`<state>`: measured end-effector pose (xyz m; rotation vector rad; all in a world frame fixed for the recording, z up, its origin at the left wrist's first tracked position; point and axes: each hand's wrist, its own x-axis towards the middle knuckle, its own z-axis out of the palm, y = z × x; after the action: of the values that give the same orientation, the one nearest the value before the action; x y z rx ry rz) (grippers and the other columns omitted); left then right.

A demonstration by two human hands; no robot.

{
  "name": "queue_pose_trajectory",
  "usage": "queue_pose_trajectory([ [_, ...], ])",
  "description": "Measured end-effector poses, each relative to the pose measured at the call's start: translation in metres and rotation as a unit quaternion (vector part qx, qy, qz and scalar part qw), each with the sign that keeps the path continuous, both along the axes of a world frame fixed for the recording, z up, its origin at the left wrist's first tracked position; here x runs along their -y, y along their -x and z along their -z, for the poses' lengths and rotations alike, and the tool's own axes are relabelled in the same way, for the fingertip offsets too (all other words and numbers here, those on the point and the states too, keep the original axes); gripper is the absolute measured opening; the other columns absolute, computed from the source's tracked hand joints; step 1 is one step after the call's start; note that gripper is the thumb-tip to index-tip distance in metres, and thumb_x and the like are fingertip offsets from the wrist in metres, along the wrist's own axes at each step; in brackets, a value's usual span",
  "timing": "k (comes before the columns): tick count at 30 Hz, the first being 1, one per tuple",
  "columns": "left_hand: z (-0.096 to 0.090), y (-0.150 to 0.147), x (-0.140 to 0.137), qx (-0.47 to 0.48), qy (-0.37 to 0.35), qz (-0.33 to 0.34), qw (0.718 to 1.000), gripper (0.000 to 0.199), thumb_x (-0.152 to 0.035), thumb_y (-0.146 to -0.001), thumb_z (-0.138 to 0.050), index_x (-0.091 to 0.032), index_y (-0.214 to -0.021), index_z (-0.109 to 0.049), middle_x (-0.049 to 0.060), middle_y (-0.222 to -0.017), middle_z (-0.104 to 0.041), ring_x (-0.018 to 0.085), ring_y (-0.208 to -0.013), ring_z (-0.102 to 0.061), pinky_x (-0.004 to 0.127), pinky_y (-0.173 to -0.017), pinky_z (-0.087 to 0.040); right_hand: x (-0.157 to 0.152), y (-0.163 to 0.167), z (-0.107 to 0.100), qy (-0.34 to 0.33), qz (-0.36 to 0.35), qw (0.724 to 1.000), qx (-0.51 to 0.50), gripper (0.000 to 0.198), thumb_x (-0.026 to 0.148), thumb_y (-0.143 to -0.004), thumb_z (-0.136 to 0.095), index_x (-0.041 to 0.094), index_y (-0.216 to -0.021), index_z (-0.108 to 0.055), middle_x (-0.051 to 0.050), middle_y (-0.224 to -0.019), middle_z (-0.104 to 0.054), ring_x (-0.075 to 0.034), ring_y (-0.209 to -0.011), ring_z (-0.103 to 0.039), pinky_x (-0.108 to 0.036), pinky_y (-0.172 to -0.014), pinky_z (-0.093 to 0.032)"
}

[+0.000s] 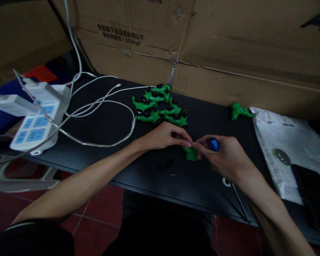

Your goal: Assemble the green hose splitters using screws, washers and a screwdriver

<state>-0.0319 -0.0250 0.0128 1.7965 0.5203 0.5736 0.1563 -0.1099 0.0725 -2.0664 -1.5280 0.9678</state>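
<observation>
A green hose connector (191, 153) sits low over the dark table top, partly hidden by fingers. My left hand (166, 137) has thumb and forefinger closed at its upper end. Meeting them from the other side is my right hand (221, 153), its fingertips also pinched against the connector's top. A screwdriver with a blue handle (212, 144) is tucked in the right hand; its shaft is hidden. Any small part between the fingertips cannot be made out. Small black pieces (166, 165) and a thin metal pin (172, 174) lie on the table nearer to me.
Behind my left hand lie several green splitters (160, 106) with black valves. Another green splitter (240, 111) is by a white plastic package (280, 156) and a phone (312, 192). A power strip (40, 122) and white cables (104, 101) occupy the left; cardboard (216, 71) stands behind.
</observation>
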Motion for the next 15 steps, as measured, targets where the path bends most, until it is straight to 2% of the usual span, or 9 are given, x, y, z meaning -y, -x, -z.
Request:
queue_pose_trajectory([
  [5, -0.0006, -0.0007, 0.0008, -0.012, 0.012, -0.011, 1.000, 0.026, -0.038, -0.084, -0.078, -0.017, -0.100, -0.080, 0.003, -0.085, -0.076, 0.011, -0.071, -0.059, 0.025, -0.066, -0.039, -0.0010, 0.0067, -0.0057, 0.031, 0.031, 0.993, -0.110, 0.042, 0.052, -0.066, -0.080, 0.013, -0.078, -0.072, 0.000, -0.052, -0.060, -0.005, -0.033, -0.034, -0.020, -0.030, -0.025],
  [9, -0.0005, -0.0007, 0.0008, -0.007, 0.003, -0.013, 1.000, 0.023, -0.035, -0.084, -0.079, -0.017, -0.098, -0.080, 0.002, -0.083, -0.076, 0.010, -0.071, -0.059, 0.025, -0.066, -0.039, -0.0017, 0.0078, -0.0084, 0.051, 0.036, 0.985, -0.158, 0.047, 0.054, -0.060, -0.082, 0.014, -0.080, -0.069, 0.003, -0.051, -0.058, -0.004, -0.036, -0.032, -0.017, -0.030, -0.024],
  [15, 0.0015, -0.0007, 0.0006, 0.002, 0.001, -0.011, 1.000, 0.020, -0.032, -0.084, -0.079, -0.016, -0.096, -0.080, 0.003, -0.084, -0.077, 0.011, -0.073, -0.062, 0.025, -0.067, -0.040, -0.0007, 0.0031, -0.0024, 0.035, -0.008, 0.984, -0.175, 0.047, 0.058, -0.067, -0.080, 0.015, -0.079, -0.067, 0.005, -0.048, -0.052, -0.003, -0.035, -0.029, -0.016, -0.029, -0.025],
])
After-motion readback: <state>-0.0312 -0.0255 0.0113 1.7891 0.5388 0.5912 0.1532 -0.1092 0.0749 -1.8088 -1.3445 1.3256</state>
